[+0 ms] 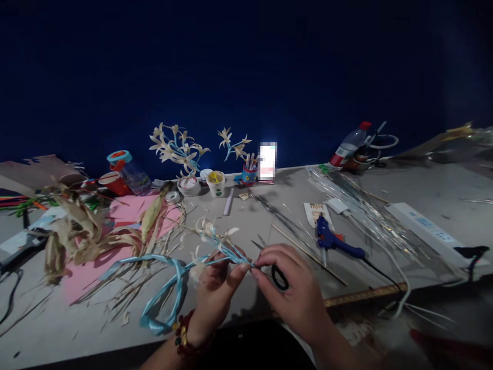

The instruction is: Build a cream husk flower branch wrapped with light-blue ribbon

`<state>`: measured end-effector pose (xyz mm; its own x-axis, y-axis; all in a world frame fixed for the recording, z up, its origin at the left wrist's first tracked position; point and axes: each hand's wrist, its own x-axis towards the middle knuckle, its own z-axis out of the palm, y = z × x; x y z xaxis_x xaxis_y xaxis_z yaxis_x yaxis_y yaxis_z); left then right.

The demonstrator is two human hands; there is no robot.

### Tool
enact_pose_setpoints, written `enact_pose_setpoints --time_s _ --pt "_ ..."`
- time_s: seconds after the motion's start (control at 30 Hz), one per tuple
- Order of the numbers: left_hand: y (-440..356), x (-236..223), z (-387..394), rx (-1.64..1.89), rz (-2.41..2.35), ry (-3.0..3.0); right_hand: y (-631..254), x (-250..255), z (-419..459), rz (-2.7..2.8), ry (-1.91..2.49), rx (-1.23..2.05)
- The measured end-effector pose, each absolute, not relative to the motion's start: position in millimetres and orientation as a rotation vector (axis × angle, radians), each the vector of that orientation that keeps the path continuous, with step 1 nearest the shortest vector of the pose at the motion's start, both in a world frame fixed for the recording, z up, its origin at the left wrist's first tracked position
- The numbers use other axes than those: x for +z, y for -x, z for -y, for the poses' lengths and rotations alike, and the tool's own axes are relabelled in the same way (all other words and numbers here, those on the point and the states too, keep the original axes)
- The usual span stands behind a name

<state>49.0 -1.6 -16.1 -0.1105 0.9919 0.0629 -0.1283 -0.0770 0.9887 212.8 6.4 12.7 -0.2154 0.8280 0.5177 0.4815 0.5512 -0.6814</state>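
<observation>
Fingertips [244, 267] of left hand [216, 294] and right hand [296, 285] pinch the blue flower stem [235, 254] near one end

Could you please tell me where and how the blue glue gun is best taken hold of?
Probably by the handle of the glue gun, with the right hand coming from above, on the near right side. The gun lies flat, its handle slanting rightward and nearer. The black cord leaves the handle's end, so grip short of it.

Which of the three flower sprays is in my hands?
The nearest spray, low in the middle, held by your left hand and right hand. The fuller spray and smaller spray stand farther back, near the dark blue wall.
</observation>
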Motion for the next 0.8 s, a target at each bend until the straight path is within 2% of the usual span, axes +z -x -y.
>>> enact_pose_setpoints --time_s 0.33,0.47,0.53,0.7,0.8 --pt "-30 -21 3 1.211 -1.324 -1.477 -227 22 -21 1.583 1.001 1.476" --pt "-29 -27 4 1.234 -1.333 -1.487 -230 22 -26 1.462 0.976 1.689" --pt "-32 -24 3 1.242 -1.277 -1.485 -233 23 -27 1.525 0.997 1.593" --pt "-38 -11 -1 1.255 -1.228 -1.469 -239 25 -16 1.763 0.968 0.852" --pt "-40 -8 -3 1.249 -1.225 -1.436 -236 26 -6 1.917 0.921 0.581"
